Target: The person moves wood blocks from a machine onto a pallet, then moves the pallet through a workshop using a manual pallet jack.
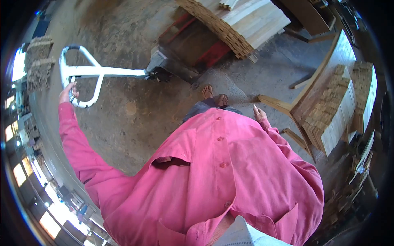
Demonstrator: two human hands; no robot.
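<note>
My left hand (69, 92) is closed around the lower side of the white loop handle (84, 72) of a pallet jack, with my arm stretched out to the left. The handle's shaft runs right to the grey pump base (159, 61). Behind it are the jack's red forks (213, 56), and a stack of wooden boards (252, 22) lies over their far part. My right hand (259, 114) hangs low at my side, holding nothing visible, with a finger stretched out. Near it is the leg of a wooden table (275, 102).
At the right, the wooden table (322, 78) carries stacked wood pieces (328, 110). More wood stacks (40, 67) stand at the far left. Scrap wood (359, 180) lies low on the right. My bare feet (208, 92) stand on the concrete floor (123, 119), close to the jack.
</note>
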